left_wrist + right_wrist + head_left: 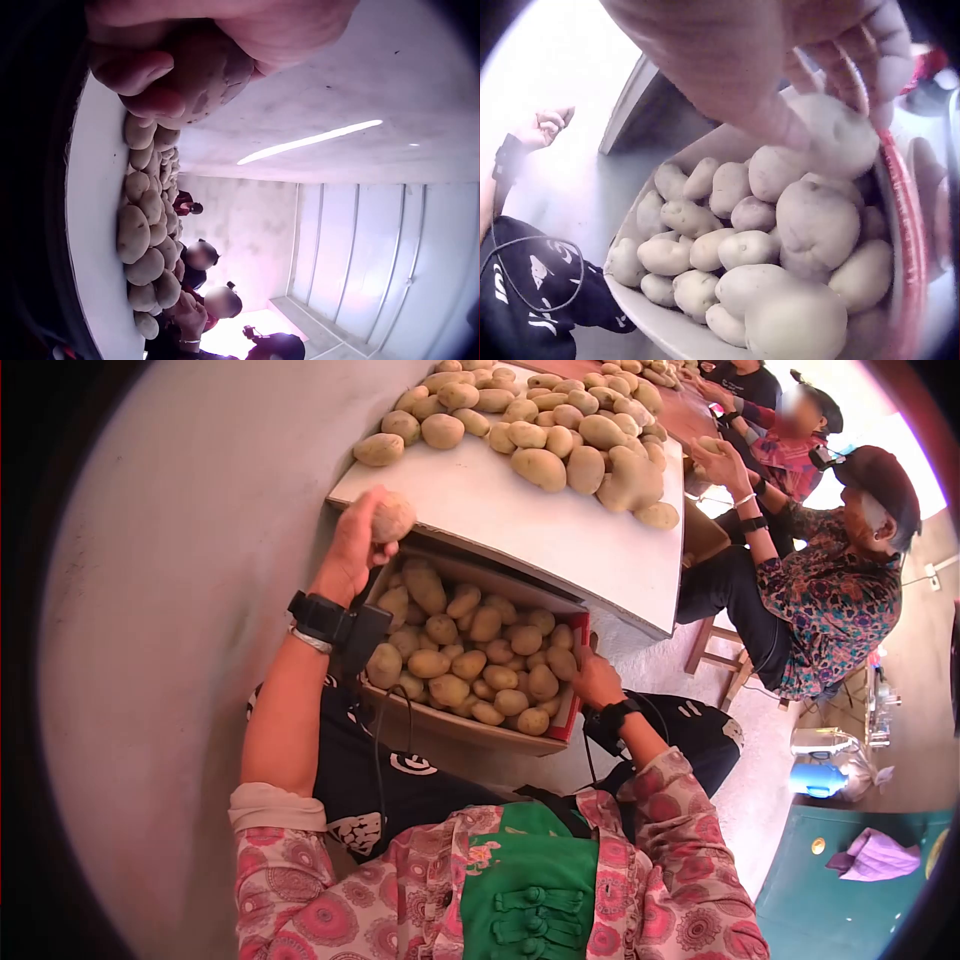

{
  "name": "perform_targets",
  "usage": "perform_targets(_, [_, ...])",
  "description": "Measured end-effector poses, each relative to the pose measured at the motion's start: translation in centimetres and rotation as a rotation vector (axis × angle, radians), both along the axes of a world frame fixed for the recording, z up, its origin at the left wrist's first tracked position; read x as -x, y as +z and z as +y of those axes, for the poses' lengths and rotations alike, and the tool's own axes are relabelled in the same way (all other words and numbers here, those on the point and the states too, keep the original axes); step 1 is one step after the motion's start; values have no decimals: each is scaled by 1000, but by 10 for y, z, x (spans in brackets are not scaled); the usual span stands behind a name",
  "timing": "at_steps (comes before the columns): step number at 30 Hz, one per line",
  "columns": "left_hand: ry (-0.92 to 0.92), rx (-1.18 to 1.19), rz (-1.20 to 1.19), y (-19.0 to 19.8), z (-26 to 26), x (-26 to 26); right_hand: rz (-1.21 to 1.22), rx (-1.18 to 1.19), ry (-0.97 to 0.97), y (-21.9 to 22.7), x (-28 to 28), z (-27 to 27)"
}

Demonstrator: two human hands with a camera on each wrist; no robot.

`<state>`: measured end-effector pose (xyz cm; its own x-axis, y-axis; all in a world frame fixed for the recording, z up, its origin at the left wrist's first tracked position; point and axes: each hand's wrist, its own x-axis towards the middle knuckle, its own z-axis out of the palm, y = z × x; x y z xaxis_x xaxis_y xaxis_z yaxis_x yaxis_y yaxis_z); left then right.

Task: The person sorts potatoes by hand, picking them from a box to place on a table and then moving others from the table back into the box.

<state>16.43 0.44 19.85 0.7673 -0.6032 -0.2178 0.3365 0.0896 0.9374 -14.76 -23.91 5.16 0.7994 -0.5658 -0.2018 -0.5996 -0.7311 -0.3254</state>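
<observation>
Left hand (346,555) grips potato (394,517) near bench (470,490); right hand (598,681) grips second potato (838,139) in box (450,729). Judged firm, fairly light, bruisable; best held round the middle.

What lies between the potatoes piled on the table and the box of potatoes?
A bare stretch of white tabletop, seen in the head view; the left hand holds a potato by its corner.
</observation>
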Motion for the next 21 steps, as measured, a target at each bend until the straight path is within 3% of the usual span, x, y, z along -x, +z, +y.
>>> perform_targets(1, [2, -3, 1, -1, -1, 3, 1, -3, 2, 0, 1, -4])
perform_targets(3, [-196, -199, -36, -8, -4, 17, -195, -169, 26, 13, 8, -9])
perform_targets(6, [-386, -352, -121, -13, -11, 43, -294, -348, -5, 32, 15, -6])
perform_targets(7, [-450, -398, -99, -14, -15, 47, -340, -317, 3, 19, 18, -9])
perform_targets(9, [-490, -214, -249, -56, -15, 38, -384, -393, -17, 28, 18, -1])
perform_targets(11, [-442, -313, -135, -19, -9, 43, -322, -449, -64, 47, 9, 11])
perform_targets(13, [-385, -479, -343, -10, -10, 36, -367, -471, -44, 54, 4, 17])
perform_targets(15, [-317, -441, -331, -5, -9, 27, -401, -499, 3, 61, -4, 16])
perform_targets(17, [-285, -260, -143, 3, -4, 19, -432, -585, 6, 67, -18, 19])
perform_targets(19, [-232, -234, -159, 5, -3, 14, -378, -552, 64, 82, -36, 19])
perform_targets(21, [-82, -149, -110, 13, 1, 9, -438, -564, 176, 93, -61, 27])
